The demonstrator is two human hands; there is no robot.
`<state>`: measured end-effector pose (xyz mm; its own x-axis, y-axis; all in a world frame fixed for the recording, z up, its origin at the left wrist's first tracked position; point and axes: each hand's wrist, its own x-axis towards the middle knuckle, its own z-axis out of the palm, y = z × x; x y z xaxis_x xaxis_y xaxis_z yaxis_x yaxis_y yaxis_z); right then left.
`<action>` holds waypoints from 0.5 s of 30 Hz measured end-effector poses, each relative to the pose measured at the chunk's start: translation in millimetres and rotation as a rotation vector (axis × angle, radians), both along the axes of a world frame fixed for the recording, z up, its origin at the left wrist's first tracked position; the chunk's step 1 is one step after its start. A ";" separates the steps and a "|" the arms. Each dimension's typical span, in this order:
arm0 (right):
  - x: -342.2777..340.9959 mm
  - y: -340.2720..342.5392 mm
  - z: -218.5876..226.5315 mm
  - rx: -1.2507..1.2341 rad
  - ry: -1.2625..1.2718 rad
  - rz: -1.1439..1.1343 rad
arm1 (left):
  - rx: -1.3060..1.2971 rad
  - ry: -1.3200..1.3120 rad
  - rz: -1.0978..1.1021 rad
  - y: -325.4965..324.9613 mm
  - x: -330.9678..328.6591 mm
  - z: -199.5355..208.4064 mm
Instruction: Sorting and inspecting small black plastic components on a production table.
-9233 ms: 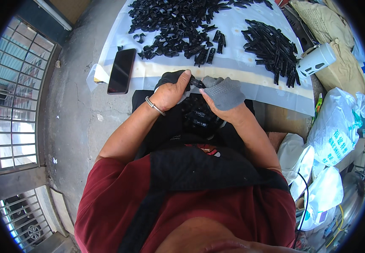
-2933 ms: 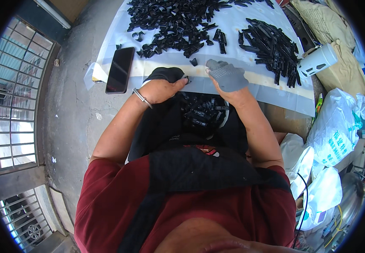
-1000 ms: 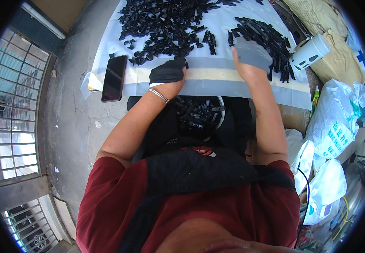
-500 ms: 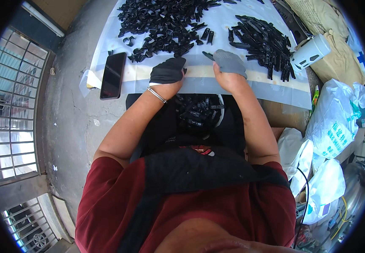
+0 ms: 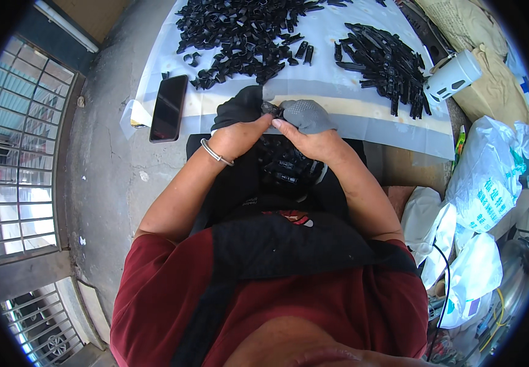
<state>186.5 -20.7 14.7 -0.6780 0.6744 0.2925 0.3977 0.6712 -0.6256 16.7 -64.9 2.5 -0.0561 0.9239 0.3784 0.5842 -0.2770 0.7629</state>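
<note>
Head view: both hands pinching one small black plastic part (image 5: 270, 110) over the lap, near edge of the white sheet (image 5: 338, 92).
Left hand (image 5: 238, 125) in a black fingertip glove and right hand (image 5: 307, 122) in a grey one are both closed on it. I'd flag slip risk: gloved tips, tiny piece, could drop into the black pile in the lap (image 5: 286, 168). Loose heap (image 5: 240, 33) far left, sorted stack (image 5: 387, 58) far right; phone (image 5: 168, 107) left.

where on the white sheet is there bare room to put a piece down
Bare strip on the white sheet between the hands and the right pile of black pieces. Another bare patch lies between the big pile and the right pile. Crowded: top left under the big pile; the phone fills the left edge.
</note>
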 end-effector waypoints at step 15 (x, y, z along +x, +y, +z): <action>11.6 -17.7 20.0 0.160 0.004 -0.034 | -0.365 -0.732 -0.044 -24.2 4.3 4.9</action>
<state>198.1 -38.4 34.7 -0.6539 0.6417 0.4008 0.4200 0.7485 -0.5132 21.1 -89.1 7.4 -0.1334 0.9889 -0.0653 -0.1021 0.0518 0.9934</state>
